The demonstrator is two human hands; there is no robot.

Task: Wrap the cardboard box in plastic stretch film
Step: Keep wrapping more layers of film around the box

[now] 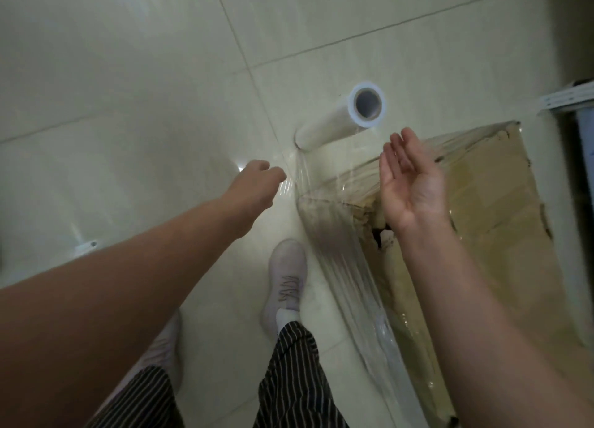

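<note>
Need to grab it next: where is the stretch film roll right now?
Head view, upper middle: the stretch film roll sits on the floor just past the cardboard box's far left corner, beyond the left hand.

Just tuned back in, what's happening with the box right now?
A person stands over a cardboard box on the floor, partly wrapped in stretch film. The film roll stands unheld beyond it, film trailing to the box. The left hand reaches toward that film; the right hand is open above the box.

left hand (257, 183) by film (337, 251) | right hand (408, 183) palm-up over box (498, 202) | roll (340, 119) on floor (128, 74)
</note>
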